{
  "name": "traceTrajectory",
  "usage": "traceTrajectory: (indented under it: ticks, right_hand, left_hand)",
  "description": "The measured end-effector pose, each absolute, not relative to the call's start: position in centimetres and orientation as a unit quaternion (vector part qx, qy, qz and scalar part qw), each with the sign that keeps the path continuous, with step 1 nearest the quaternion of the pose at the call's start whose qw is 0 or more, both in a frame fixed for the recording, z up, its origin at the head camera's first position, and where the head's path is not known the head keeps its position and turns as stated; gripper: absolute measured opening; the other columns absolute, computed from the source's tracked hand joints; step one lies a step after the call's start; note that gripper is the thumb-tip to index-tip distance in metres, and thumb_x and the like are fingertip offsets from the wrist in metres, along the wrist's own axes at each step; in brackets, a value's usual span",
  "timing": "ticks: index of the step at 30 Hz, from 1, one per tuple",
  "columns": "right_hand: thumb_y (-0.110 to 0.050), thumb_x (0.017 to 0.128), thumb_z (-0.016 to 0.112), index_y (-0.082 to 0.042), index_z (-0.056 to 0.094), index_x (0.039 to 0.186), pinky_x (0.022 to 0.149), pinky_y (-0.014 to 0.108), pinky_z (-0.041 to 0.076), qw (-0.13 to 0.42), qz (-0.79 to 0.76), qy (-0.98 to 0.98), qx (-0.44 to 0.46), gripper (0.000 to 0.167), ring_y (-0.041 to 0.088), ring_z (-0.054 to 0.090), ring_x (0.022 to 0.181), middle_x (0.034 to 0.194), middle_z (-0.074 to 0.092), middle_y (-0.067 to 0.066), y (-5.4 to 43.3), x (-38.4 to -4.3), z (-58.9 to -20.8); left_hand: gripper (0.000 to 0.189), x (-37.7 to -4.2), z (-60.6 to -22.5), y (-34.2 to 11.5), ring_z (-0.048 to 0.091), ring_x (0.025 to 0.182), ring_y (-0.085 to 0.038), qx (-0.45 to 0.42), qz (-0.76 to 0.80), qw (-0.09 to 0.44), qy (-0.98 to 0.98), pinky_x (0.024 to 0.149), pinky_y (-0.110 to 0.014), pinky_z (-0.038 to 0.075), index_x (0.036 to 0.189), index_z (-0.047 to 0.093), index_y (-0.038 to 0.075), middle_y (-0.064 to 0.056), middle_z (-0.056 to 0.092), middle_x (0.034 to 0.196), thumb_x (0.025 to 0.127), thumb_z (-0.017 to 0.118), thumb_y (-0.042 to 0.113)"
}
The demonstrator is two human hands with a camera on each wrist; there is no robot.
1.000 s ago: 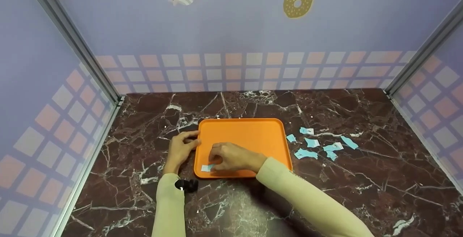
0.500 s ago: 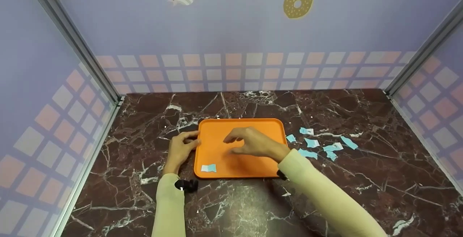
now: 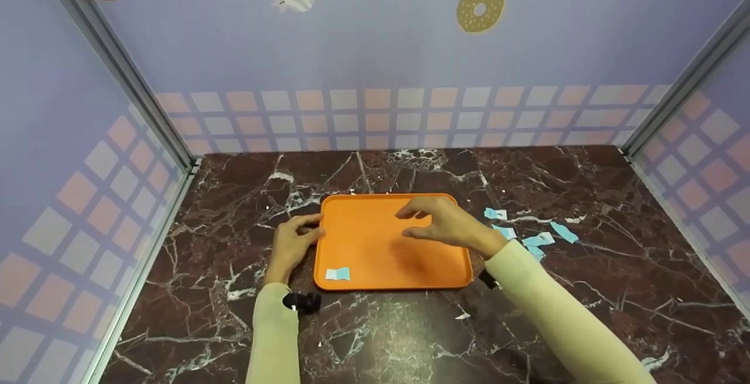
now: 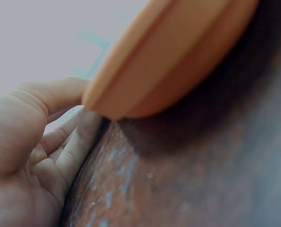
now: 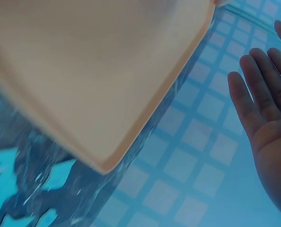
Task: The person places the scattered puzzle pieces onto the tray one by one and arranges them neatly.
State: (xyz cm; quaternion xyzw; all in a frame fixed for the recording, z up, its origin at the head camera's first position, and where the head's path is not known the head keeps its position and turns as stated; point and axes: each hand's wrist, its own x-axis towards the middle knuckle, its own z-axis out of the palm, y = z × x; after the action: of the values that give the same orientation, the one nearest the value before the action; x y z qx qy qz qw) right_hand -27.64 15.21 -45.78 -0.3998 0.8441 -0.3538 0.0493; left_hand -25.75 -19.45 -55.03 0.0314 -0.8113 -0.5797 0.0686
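An orange tray (image 3: 363, 231) lies on the dark marbled tabletop. My left hand (image 3: 293, 245) holds its left edge; in the left wrist view the thumb (image 4: 67, 94) is at the rim, with fingers close below it. Inside the tray's near left corner lie blue-and-white torn paper pieces (image 3: 337, 274), side by side. My right hand (image 3: 448, 224) is over the tray's right side, fingers spread apart from the thumb and nothing between them. The right wrist view shows its palm (image 5: 277, 137) with fingers extended. Several torn blue paper scraps (image 3: 539, 238) lie right of the tray, partly behind the right hand's wrist.
Patterned panels (image 3: 375, 38) stand behind and at both sides of the marbled table (image 3: 246, 325). A single long blue scrap (image 3: 564, 232) lies farthest right among the scraps. Both wrists carry black straps (image 3: 302, 301).
My right hand has let go of the paper piece at the tray's near left corner, lifted, and moved right across the tray. The left hand has stayed at the left edge.
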Motion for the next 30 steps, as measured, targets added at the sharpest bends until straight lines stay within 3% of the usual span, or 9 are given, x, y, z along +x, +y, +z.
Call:
traceTrajectory:
  ticks: [8, 14, 19, 24, 30]
  right_hand:
    - [-0.018, 0.096, 0.083, -0.007, 0.076, 0.125, 0.099, 0.052, 0.055, 0.03, -0.366, 0.852, -0.373, 0.032, 0.038, 0.069, 0.112, 0.124, 0.074, 0.009, 18.9, -27.8, -45.7]
    - [-0.016, 0.094, 0.084, -0.01, 0.077, 0.126, 0.098, 0.053, 0.056, 0.032, -0.365, 0.872, -0.324, 0.033, 0.029, 0.07, 0.112, 0.126, 0.074, 0.004, 21.1, -27.5, -45.1]
    - [-0.011, 0.093, 0.085, -0.006, 0.077, 0.124, 0.093, 0.048, 0.058, 0.0, -0.357, 0.873, -0.333, 0.033, 0.025, 0.072, 0.106, 0.121, 0.075, 0.007, 23.2, -27.6, -45.5]
    - [-0.003, 0.091, 0.085, -0.004, 0.076, 0.124, 0.09, 0.055, 0.059, -0.002, -0.362, 0.871, -0.332, 0.034, 0.035, 0.073, 0.105, 0.119, 0.075, 0.012, 25.3, -27.5, -46.1]
    - [-0.007, 0.091, 0.086, -0.004, 0.077, 0.123, 0.093, 0.058, 0.057, 0.002, -0.356, 0.88, -0.313, 0.034, 0.039, 0.071, 0.11, 0.12, 0.075, 0.013, 27.1, -27.3, -46.9]
  left_hand:
    - [0.032, -25.8, -55.0, -19.4, 0.071, 0.096, -0.028, 0.025, -0.575, 0.073, -0.815, 0.072, -0.019, 0.055, 0.123, 0.079, 0.001, -0.016, 0.073, 0.117, 0.092, 0.083, 0.002]
    - [0.031, -25.8, -55.2, -19.5, 0.072, 0.096, -0.028, 0.025, -0.573, 0.079, -0.815, 0.072, -0.019, 0.055, 0.122, 0.08, 0.002, -0.015, 0.074, 0.116, 0.091, 0.082, 0.001]
    - [0.032, -25.7, -55.1, -19.5, 0.072, 0.096, -0.026, 0.03, -0.579, 0.074, -0.811, 0.072, -0.02, 0.056, 0.123, 0.08, 0.002, -0.014, 0.073, 0.115, 0.092, 0.082, 0.001]
    - [0.032, -25.7, -55.1, -19.5, 0.072, 0.096, -0.026, 0.03, -0.574, 0.077, -0.815, 0.073, -0.02, 0.055, 0.123, 0.08, 0.003, -0.013, 0.073, 0.115, 0.091, 0.082, 0.002]
    - [0.031, -25.7, -55.1, -19.4, 0.071, 0.097, -0.027, 0.032, -0.571, 0.075, -0.817, 0.073, -0.02, 0.054, 0.123, 0.08, 0.003, -0.013, 0.073, 0.116, 0.092, 0.082, 0.003]
